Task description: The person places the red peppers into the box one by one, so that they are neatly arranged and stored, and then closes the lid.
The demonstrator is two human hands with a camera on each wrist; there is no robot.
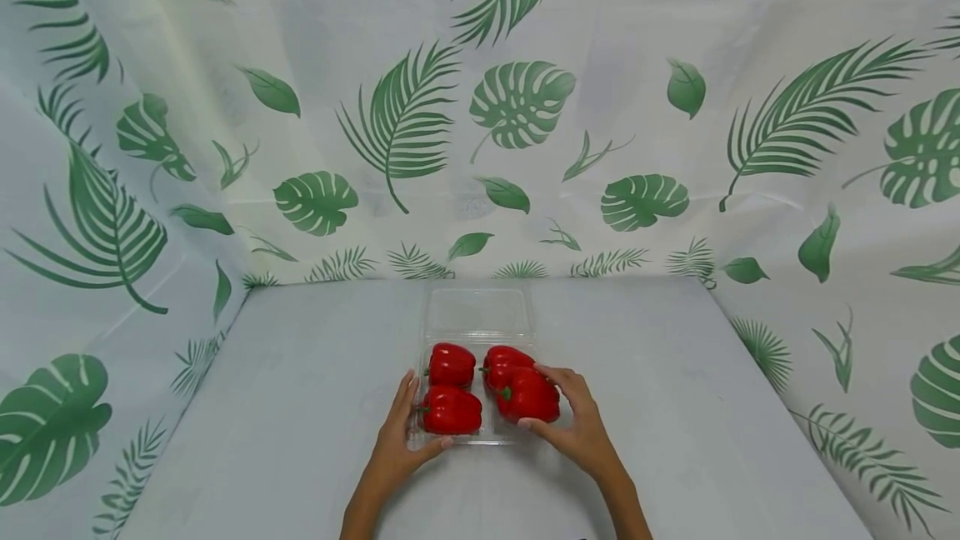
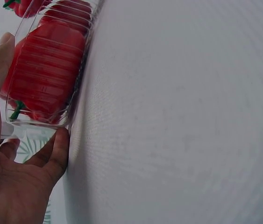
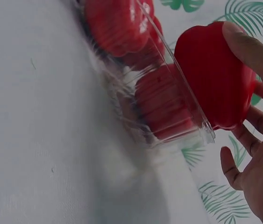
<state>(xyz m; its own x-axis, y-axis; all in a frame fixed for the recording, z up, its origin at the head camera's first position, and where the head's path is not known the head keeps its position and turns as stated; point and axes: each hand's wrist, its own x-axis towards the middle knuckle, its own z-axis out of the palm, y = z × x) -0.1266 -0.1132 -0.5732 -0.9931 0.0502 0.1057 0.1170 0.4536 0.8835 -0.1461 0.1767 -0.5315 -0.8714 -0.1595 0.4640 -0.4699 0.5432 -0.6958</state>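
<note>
A clear plastic clamshell container (image 1: pixel 489 430) lies with its lid (image 1: pixel 480 312) folded back away from me. Two red bell peppers sit in its left half, a rear one (image 1: pixel 451 365) and a front one (image 1: pixel 452 412). Another pepper (image 1: pixel 504 358) lies at the back right, partly covered. My right hand (image 1: pixel 583 425) holds a fourth red bell pepper (image 1: pixel 534 398) between thumb and fingers; the right wrist view shows this pepper (image 3: pixel 213 77) above the container's rim. My left hand (image 1: pixel 397 436) grips the container's front left corner, fingers along the side and thumb at the front.
The container rests on a pale grey table (image 1: pixel 300 407). A white sheet with green leaf prints (image 1: pixel 585 132) hangs behind the table and along both sides.
</note>
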